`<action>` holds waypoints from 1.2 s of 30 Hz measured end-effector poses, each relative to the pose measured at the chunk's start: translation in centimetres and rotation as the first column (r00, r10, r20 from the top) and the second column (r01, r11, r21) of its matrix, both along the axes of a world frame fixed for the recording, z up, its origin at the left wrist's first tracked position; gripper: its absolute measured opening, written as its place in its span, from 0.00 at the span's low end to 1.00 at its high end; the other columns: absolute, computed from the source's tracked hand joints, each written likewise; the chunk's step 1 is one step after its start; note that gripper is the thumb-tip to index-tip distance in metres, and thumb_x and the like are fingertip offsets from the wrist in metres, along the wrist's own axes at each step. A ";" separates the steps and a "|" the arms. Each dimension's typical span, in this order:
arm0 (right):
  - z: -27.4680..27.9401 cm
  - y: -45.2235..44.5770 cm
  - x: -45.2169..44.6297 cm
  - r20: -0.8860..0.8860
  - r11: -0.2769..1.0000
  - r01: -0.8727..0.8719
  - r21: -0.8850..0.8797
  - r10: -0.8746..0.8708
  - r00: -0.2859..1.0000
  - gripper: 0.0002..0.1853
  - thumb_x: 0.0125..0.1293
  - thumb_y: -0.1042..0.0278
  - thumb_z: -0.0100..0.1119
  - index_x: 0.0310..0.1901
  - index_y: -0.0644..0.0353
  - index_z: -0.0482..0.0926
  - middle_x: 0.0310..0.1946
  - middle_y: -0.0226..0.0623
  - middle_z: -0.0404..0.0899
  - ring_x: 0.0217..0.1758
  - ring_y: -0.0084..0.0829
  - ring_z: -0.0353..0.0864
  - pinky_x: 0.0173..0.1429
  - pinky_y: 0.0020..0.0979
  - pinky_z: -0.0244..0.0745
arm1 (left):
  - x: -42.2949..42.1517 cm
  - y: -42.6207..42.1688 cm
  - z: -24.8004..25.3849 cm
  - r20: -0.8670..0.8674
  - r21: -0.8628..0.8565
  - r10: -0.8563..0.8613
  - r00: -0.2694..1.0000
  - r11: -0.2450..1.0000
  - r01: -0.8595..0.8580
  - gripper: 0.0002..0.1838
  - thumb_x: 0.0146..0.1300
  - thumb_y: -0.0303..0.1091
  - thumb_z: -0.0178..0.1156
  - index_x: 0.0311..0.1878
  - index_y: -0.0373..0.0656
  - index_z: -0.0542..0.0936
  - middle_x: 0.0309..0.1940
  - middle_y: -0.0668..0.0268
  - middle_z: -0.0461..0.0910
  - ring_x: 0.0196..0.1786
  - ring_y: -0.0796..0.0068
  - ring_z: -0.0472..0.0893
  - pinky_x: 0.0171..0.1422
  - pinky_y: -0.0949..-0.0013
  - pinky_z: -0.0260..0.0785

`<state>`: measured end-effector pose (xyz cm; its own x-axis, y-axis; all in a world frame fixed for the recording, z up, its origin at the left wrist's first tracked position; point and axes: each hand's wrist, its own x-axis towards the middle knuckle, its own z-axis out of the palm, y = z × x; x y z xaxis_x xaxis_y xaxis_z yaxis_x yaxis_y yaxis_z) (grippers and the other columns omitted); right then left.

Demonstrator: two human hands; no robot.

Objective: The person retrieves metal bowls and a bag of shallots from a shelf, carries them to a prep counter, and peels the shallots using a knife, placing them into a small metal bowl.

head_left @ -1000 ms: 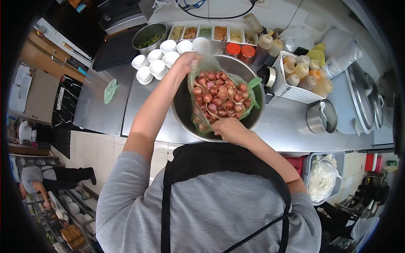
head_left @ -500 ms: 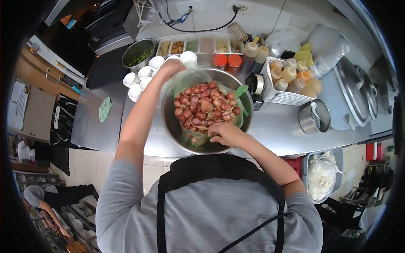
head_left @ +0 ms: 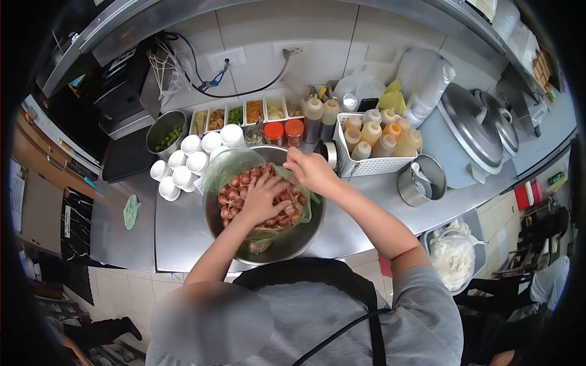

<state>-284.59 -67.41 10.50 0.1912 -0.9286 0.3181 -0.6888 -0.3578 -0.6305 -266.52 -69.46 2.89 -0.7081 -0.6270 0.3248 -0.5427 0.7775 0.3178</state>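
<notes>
A pile of red shallots [head_left: 234, 198] fills a thin green plastic bag [head_left: 221, 169] inside a steel bowl [head_left: 312, 229]. My left hand [head_left: 264, 198] lies on the shallots, its fingers spread and open. Over the bowl's far right side, my right hand [head_left: 310, 172] is closed, its fingers curled near the bag's edge. Whatever sits between those fingers is hidden. Stacked white cups [head_left: 196, 162] stand left of the bowl. Two red-lidded jars [head_left: 293, 129] are just behind it.
A white basket [head_left: 366, 166] of squeeze bottles and a steel pot [head_left: 421, 183] stand to the right. Topping containers [head_left: 254, 111] line the back, beside a pot of green pieces [head_left: 168, 134]. A green cloth [head_left: 131, 211] lies left; large lids [head_left: 473, 128] rest far right.
My left hand has come down from the bag's far left edge onto the shallots. My right hand has left the near side for the far right rim. The camera view has shifted.
</notes>
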 end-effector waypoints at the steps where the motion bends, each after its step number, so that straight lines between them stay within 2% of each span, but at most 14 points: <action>1: 0.3 -0.1 0.0 -0.026 0.999 0.034 -0.013 -0.034 0.999 0.08 0.60 0.65 0.52 0.32 0.60 0.66 0.20 0.47 0.72 0.27 0.51 0.72 0.29 0.45 0.63 | -0.1 0.6 0.0 0.077 -0.010 -0.013 0.997 1.000 0.014 0.20 0.49 0.49 0.59 0.45 0.51 0.77 0.52 0.68 0.70 0.61 0.61 0.62 0.63 0.50 0.49; 3: -0.2 -0.3 -1.0 -0.064 0.995 0.020 -0.096 -0.026 0.998 0.10 0.60 0.63 0.52 0.31 0.60 0.66 0.18 0.45 0.72 0.24 0.48 0.73 0.27 0.42 0.65 | 0.6 1.2 0.5 0.076 -0.067 -0.020 0.997 0.997 0.025 0.20 0.48 0.48 0.59 0.45 0.54 0.76 0.48 0.69 0.71 0.57 0.64 0.64 0.61 0.53 0.50; 5: -0.1 -0.1 -2.4 -0.120 0.996 0.001 -0.093 -0.012 0.993 0.09 0.60 0.63 0.52 0.32 0.59 0.67 0.18 0.45 0.72 0.24 0.48 0.73 0.27 0.43 0.65 | 1.8 1.1 0.8 0.131 0.083 0.007 0.991 0.996 -0.018 0.21 0.48 0.50 0.58 0.46 0.53 0.76 0.50 0.70 0.69 0.55 0.61 0.63 0.59 0.48 0.52; 9: 0.2 -1.2 -6.5 -0.284 0.992 0.110 0.064 -0.088 0.955 0.09 0.58 0.63 0.51 0.34 0.59 0.70 0.25 0.47 0.76 0.33 0.49 0.75 0.36 0.45 0.68 | 1.9 0.9 0.1 0.146 0.034 0.157 0.977 0.986 -0.163 0.25 0.48 0.50 0.56 0.51 0.53 0.72 0.54 0.66 0.65 0.54 0.59 0.63 0.57 0.49 0.53; 14: 1.9 -7.4 -13.5 -0.364 0.932 0.333 -0.141 -0.362 0.858 0.06 0.54 0.70 0.54 0.32 0.59 0.78 0.29 0.44 0.78 0.34 0.45 0.77 0.39 0.39 0.72 | 1.8 3.6 2.2 0.255 0.064 -0.003 0.967 0.998 -0.014 0.35 0.45 0.49 0.59 0.59 0.52 0.64 0.56 0.66 0.63 0.56 0.60 0.61 0.57 0.52 0.51; 18: 1.4 -15.4 -17.7 -0.491 0.915 0.376 -0.144 -0.396 0.776 0.07 0.52 0.68 0.54 0.31 0.57 0.79 0.33 0.44 0.78 0.38 0.45 0.77 0.42 0.41 0.72 | 1.8 2.7 1.9 0.268 0.162 0.024 0.963 0.984 -0.069 0.34 0.44 0.49 0.59 0.58 0.52 0.65 0.56 0.67 0.63 0.56 0.61 0.61 0.58 0.53 0.51; 20: 0.5 -18.8 -18.0 -0.569 0.909 0.376 -0.180 -0.408 0.714 0.07 0.51 0.68 0.54 0.31 0.58 0.79 0.34 0.44 0.79 0.39 0.44 0.77 0.43 0.41 0.72 | 1.6 3.1 1.2 0.242 0.055 0.048 0.969 0.997 -0.063 0.34 0.44 0.48 0.59 0.57 0.52 0.66 0.57 0.68 0.63 0.56 0.61 0.61 0.58 0.54 0.51; 22: -0.8 -21.5 -16.8 -0.678 0.850 0.523 0.069 -0.344 0.649 0.11 0.53 0.71 0.51 0.36 0.62 0.79 0.41 0.46 0.78 0.46 0.42 0.76 0.45 0.38 0.73 | 1.5 2.9 1.2 0.214 0.057 0.047 0.976 0.997 -0.060 0.33 0.44 0.48 0.60 0.57 0.52 0.67 0.57 0.68 0.63 0.57 0.61 0.61 0.57 0.54 0.51; 25: -4.2 -24.6 -16.8 -0.700 0.812 0.547 0.204 -0.270 0.661 0.13 0.56 0.69 0.47 0.38 0.61 0.79 0.41 0.47 0.77 0.47 0.42 0.77 0.47 0.39 0.72 | 1.9 2.8 1.1 0.148 0.166 0.031 0.989 0.984 -0.056 0.33 0.43 0.49 0.61 0.56 0.52 0.68 0.57 0.67 0.64 0.58 0.61 0.61 0.61 0.53 0.48; 27: -4.2 -25.0 -16.7 -0.736 0.845 0.510 0.162 -0.241 0.633 0.13 0.57 0.67 0.47 0.39 0.60 0.79 0.42 0.46 0.77 0.48 0.41 0.76 0.47 0.39 0.72 | 2.4 2.4 1.2 0.116 0.171 -0.025 0.993 0.985 0.005 0.34 0.46 0.49 0.61 0.58 0.53 0.67 0.59 0.66 0.62 0.60 0.58 0.60 0.63 0.50 0.48; 29: -2.2 -24.7 -15.5 -0.781 0.860 0.501 0.095 -0.247 0.573 0.13 0.56 0.67 0.50 0.40 0.59 0.78 0.42 0.46 0.77 0.47 0.43 0.76 0.48 0.38 0.73 | 3.3 1.9 0.5 -0.106 0.264 -0.048 0.993 0.962 0.075 0.31 0.47 0.49 0.62 0.56 0.51 0.69 0.60 0.65 0.62 0.61 0.57 0.60 0.63 0.51 0.49; 30: -1.2 -24.5 -15.2 -0.809 0.883 0.468 0.028 -0.255 0.530 0.13 0.54 0.67 0.52 0.40 0.60 0.77 0.41 0.47 0.77 0.45 0.44 0.77 0.47 0.38 0.73 | 3.9 1.7 1.2 -0.152 0.258 -0.014 0.988 0.965 0.054 0.28 0.49 0.47 0.62 0.54 0.48 0.71 0.61 0.64 0.62 0.61 0.56 0.61 0.63 0.52 0.51; 33: 2.6 -23.5 -14.8 -0.824 0.870 0.484 -0.090 -0.338 0.455 0.13 0.58 0.67 0.48 0.42 0.59 0.77 0.42 0.46 0.77 0.47 0.44 0.76 0.48 0.38 0.73 | 6.4 0.1 1.5 -0.314 0.265 0.326 0.891 0.932 -0.248 0.14 0.50 0.32 0.61 0.42 0.42 0.79 0.41 0.58 0.78 0.44 0.58 0.74 0.50 0.63 0.66; 36: 8.0 -18.2 -15.2 -0.739 0.843 0.490 -0.222 -0.474 0.479 0.11 0.58 0.68 0.46 0.38 0.59 0.78 0.40 0.46 0.77 0.43 0.43 0.78 0.44 0.36 0.73 | 8.8 -1.9 0.0 -0.263 0.371 0.555 0.789 0.813 -0.449 0.10 0.49 0.28 0.60 0.37 0.40 0.80 0.33 0.57 0.79 0.36 0.57 0.76 0.44 0.64 0.68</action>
<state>-299.75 -85.63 18.45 -0.1321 -0.9545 0.2675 -0.9644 0.1861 0.1877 -257.67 -71.34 2.92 -0.1411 -0.9598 0.2427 -0.6438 0.2752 0.7140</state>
